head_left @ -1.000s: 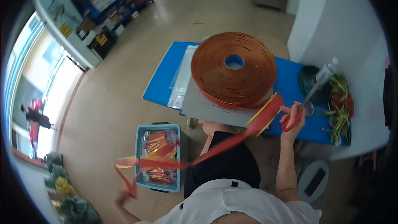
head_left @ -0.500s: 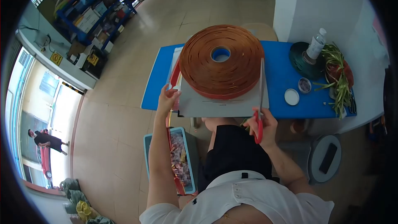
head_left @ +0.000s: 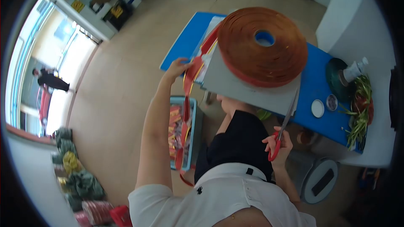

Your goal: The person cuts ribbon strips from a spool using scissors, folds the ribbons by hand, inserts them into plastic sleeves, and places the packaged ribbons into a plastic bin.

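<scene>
A large coiled roll (head_left: 240,48) of brown and red ribbon with a blue core lies on a grey board (head_left: 223,77). From its left side a red ribbon with yellow edges (head_left: 193,70) runs down, twisting, towards a bin. My left hand (head_left: 178,68) is at this ribbon, fingers bent against its left edge; the exact grip is partly hidden. My right hand (head_left: 281,143) is closed around the red handles of a pair of scissors (head_left: 287,120). The blades point up, by the board's right edge.
A blue table (head_left: 182,42) carries the board, a bottle (head_left: 354,69), a small jar (head_left: 332,102), a white lid (head_left: 317,108) and green stalks (head_left: 357,117). Below stands a blue bin (head_left: 192,136) of red and clear pieces. A grey stool (head_left: 322,180) is at right; a person (head_left: 54,80) stands outside.
The view has turned, so the table appears tilted. My left hand has come up against the ribbon, which now hangs further out and twisted over the bin. The scissors have moved lower, away from the roll.
</scene>
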The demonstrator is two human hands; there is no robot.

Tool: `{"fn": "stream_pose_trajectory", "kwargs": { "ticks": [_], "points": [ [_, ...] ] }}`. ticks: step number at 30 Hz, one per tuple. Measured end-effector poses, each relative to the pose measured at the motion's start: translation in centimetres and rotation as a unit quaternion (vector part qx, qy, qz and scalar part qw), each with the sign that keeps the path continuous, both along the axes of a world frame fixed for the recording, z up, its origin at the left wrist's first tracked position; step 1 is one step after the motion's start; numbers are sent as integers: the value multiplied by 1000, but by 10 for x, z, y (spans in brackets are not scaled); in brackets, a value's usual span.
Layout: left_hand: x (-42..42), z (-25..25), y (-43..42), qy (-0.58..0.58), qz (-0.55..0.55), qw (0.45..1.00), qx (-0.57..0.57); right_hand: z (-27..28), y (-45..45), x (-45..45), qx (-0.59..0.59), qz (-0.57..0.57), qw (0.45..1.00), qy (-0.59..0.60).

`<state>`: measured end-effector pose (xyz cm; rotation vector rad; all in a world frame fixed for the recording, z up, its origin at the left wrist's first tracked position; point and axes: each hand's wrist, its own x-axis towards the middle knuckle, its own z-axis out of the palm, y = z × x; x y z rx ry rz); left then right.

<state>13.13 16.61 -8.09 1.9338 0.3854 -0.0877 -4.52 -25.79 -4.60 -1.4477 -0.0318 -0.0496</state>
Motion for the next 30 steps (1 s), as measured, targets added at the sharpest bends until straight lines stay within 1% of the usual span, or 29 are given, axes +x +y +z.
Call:
{"fn": "stream_pose_trajectory", "kwargs": {
  "ticks": [1, 4, 8, 11, 14, 17, 19, 20, 23, 24, 27, 28, 30],
  "points": [
    [-6, 2, 2, -7, -40, 999, -11, -2, 1, -2, 3, 14, 1000, 11],
    [-17, 6, -1, -16, -100, 995, 19, -9, 5, -5, 8, 46, 998, 32],
    [-36, 19, -12, 30, -47, 987, -150, -14, 16, -4, 4, 76, 997, 33],
    [-57, 31, -19, 80, -37, 959, -270, -12, 23, -4, -10, 96, 995, 30],
    [-92, 23, -19, 105, -79, 915, -382, -12, 29, -4, -37, 131, 990, 27],
    [-129, -16, 4, 132, -156, 838, -506, -13, 32, -2, -87, 195, 976, 48],
    [-154, 8, -20, 99, -147, 884, -432, -19, 37, -1, -125, 256, 957, 52],
    [-165, 22, -30, 80, -141, 906, -390, -15, 39, 1, -137, 312, 936, 88],
    [-187, 36, -49, 118, -87, 945, -293, -21, 50, 7, -113, 447, 875, 148],
    [-194, 35, -58, 122, -57, 950, -280, -20, 53, 10, -134, 477, 855, 150],
    [-206, 58, -78, 181, 28, 947, -262, -37, 67, 22, -43, 566, 790, 234],
    [-209, 53, -79, 177, 32, 949, -259, -37, 73, 25, -45, 573, 779, 253],
    [-209, 56, -86, 156, 33, 959, -234, -28, 86, 31, -62, 580, 778, 235]
  ]
}}
